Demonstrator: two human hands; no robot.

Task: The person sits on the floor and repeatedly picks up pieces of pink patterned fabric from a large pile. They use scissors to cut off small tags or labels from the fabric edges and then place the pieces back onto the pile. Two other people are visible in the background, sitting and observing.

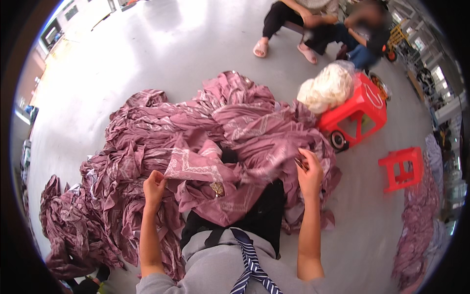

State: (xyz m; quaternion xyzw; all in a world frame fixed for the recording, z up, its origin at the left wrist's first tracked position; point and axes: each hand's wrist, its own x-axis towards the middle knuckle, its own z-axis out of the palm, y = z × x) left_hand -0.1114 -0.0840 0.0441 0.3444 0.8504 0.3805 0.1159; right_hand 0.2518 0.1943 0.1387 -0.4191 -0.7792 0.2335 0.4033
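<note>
Across my lap spreads a mauve cloth (196, 169) with a pale lace-like printed border. My left hand (154, 185) is closed in a pinch on one corner of it. My right hand (310, 174) is closed at the cloth's other end, where the fabric is smeared by motion. A small dark tool (300, 164), perhaps thread snips, shows under the right fingers; its exact kind is unclear. The edge between my hands sags in the middle. A small gold-brown shiny thing (217, 189) lies on the cloth over my lap.
A large heap of the same mauve cloth (171, 117) surrounds my legs. To the right stand a red stool (364, 105) bearing a cream bundle (328, 88) and a smaller red stool (402, 166). Two people (318, 22) sit at the far right. More cloth (416, 235) lies along the right.
</note>
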